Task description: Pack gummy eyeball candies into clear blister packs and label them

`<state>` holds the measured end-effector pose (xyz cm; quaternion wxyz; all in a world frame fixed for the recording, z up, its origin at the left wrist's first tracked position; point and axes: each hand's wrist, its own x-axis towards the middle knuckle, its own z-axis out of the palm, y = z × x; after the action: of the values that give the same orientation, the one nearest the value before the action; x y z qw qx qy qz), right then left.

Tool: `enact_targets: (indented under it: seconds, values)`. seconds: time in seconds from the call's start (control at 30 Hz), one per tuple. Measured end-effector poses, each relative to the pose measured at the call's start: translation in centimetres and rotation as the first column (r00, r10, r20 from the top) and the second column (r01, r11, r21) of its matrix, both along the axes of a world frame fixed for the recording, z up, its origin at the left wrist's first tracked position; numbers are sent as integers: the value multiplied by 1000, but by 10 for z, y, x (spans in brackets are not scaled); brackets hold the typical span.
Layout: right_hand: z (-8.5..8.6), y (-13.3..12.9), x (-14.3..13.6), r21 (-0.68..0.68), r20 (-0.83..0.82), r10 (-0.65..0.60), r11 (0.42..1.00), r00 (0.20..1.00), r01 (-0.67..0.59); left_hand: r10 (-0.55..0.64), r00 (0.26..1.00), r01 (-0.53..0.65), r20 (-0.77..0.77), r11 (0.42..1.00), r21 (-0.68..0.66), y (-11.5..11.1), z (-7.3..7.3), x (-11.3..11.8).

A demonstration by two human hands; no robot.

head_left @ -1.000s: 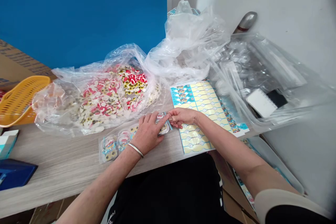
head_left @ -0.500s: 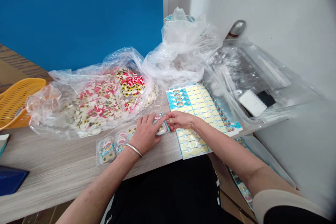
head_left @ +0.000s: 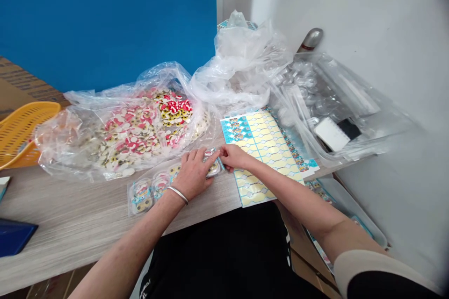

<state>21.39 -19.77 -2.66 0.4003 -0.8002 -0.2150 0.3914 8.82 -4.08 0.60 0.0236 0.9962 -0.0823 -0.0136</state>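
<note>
A row of clear plastic packs (head_left: pixel 141 196) with small printed pieces inside lies along the table's front part. My left hand (head_left: pixel 193 173) rests flat over the row's right part, fingers spread, a metal bangle on the wrist. At the row's right end, the fingers of my right hand (head_left: pixel 233 157) are pinched at the edge of the last pack (head_left: pixel 213 166), touching my left fingertips. What exactly they grip is too small to tell. Under my right forearm lies a sheet of yellow-backed stickers (head_left: pixel 270 142) with a few blue printed ones at its upper left.
Behind my hands, a clear bag (head_left: pixel 140 126) holds red, white and yellow discs. Crumpled plastic (head_left: pixel 242 65) and a bag of clear parts (head_left: pixel 315 98) lie farther right. An orange basket (head_left: pixel 24 126) and a blue object (head_left: pixel 16 237) are at the left. A bin (head_left: pixel 361 210) stands below the table's right edge.
My right fingers have curled in more at the pack's right end. My left hand stays on the packs. The whole view has shifted slightly.
</note>
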Motion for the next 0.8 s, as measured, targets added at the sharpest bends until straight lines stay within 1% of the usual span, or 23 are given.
enact_targets:
  seconds: [0.07,0.1,0.13,0.2,0.27,0.3,0.4,0.5,0.6,0.7,0.8]
  values:
    - [13,-8,-5,8,135,-23,1000,991,22,3,1000,-3,-11,1000,3,0,1,0]
    - [20,-13,-8,35,221,-16,999,975,9,5,1000,-5,-14,1000,3,-1,1,0]
    - [26,-18,-13,74,313,10,997,950,-35,9,1000,-9,-13,1000,-1,-1,2,0]
    - [32,-25,-21,155,483,93,970,871,-189,18,1000,-18,4,999,-28,-2,1,-1]
    - [29,-26,-28,192,577,172,922,798,-338,30,999,-28,31,997,-73,-2,0,-1]
    - [25,-25,-30,196,584,197,907,787,-372,34,999,-30,42,995,-95,-2,0,-1]
    - [9,-17,-31,184,571,240,895,785,-407,30,998,-22,60,990,-141,2,-2,-1]
    - [0,-12,-28,167,586,247,896,772,-413,-35,998,43,55,986,-158,10,-1,-2]
    - [0,-11,-27,133,624,246,902,742,-411,-92,995,96,38,989,-112,22,0,-10]
    - [3,-12,-29,85,653,250,914,715,-397,-79,996,80,30,996,-37,34,1,-25]
    - [5,-12,-32,24,668,278,919,691,-393,-62,998,62,32,998,3,44,2,-40]
